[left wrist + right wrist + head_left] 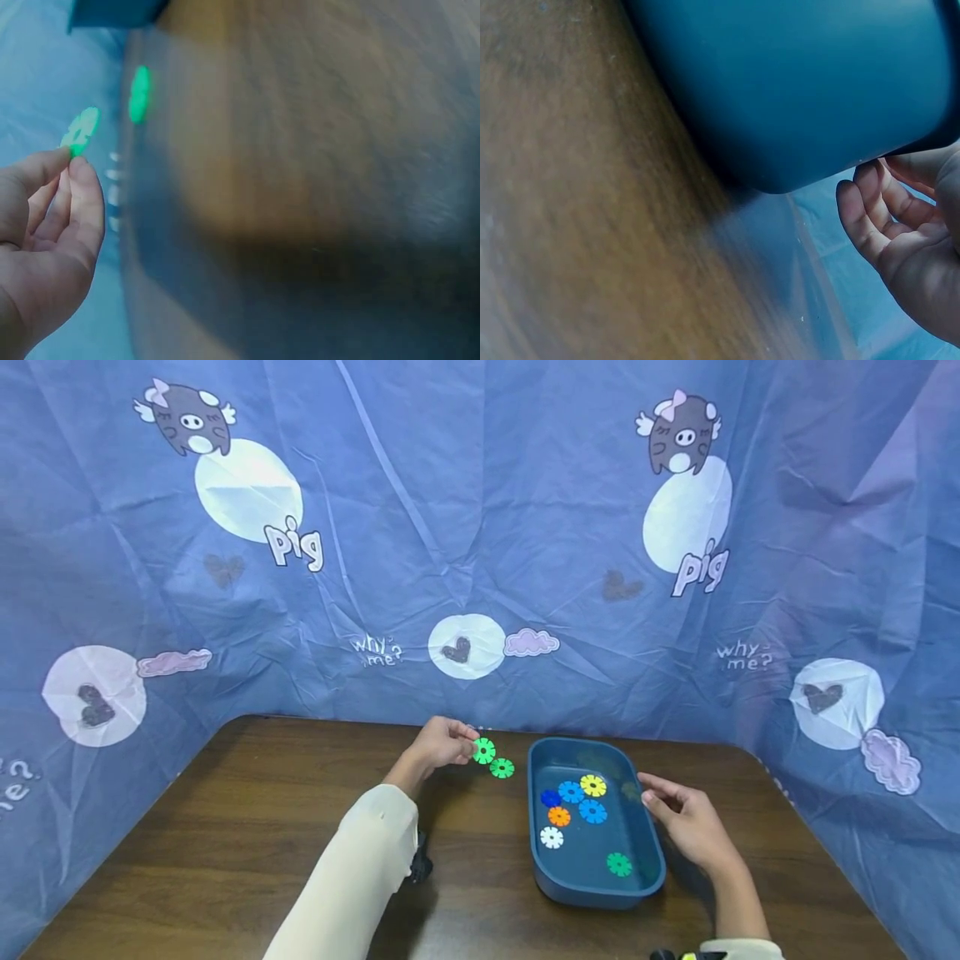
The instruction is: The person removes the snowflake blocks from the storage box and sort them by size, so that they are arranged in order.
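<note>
Cream sleeve: L hand at end, grip pinching 1 grn. disc. 2nd grn. disc: just R of that grip, L hand nearer; round, no long axis. Blue tray: on counter, R of both, lengthwise front-to-back, 7 discs in. R hand: at tray's R side; clasping or resting, can't tell from here.

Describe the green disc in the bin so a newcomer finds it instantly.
On the brown wood-grain table, find the dark blue rectangular bin with the right hand at its side. Inside, at the end nearest the wearer, toward the right wall, lies a green notched disc. It's the only green one inside and sits alone.
</note>
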Motion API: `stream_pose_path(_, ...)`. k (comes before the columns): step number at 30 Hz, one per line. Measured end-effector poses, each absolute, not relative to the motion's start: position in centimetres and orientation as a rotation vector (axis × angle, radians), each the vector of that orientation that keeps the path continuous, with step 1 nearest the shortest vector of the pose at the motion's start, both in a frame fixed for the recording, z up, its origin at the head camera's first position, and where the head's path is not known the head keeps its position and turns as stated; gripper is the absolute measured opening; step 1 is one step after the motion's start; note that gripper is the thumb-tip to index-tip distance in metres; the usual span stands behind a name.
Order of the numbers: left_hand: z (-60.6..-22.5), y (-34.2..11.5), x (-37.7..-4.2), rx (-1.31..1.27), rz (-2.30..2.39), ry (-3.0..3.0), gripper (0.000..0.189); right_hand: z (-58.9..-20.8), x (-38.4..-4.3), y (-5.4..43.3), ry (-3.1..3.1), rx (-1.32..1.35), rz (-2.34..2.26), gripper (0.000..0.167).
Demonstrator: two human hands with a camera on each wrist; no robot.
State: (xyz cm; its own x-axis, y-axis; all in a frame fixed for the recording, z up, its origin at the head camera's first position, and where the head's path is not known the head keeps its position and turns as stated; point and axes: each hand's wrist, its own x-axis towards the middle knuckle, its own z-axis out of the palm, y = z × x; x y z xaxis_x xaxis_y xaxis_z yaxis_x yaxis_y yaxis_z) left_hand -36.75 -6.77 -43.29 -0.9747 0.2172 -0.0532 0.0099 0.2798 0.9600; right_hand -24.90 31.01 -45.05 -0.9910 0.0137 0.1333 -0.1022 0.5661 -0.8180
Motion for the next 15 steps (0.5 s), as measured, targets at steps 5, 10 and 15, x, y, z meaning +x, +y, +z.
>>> stream_pose_path(5, -44.9, -7.5, -36.5, 0.072, 1.777, 2.34, 0.017, -45.1, -24.8, 31.1, -2.675, 0.065, 1.406, 0.041)
stream_pose_path(10, -45.3, -7.7, -36.5, 0.034, 1.747, 2.327, 0.019, -45.0, -24.7, 31.1, -2.665, 0.059, 1.43, 0.042)
stream_pose_path(15, -45.4, -7.8, -36.6, 0.04, 1.744, 2.325, 0.022, -44.8, -24.8, 31.1, -2.663, 0.076, 1.426, 0.043)
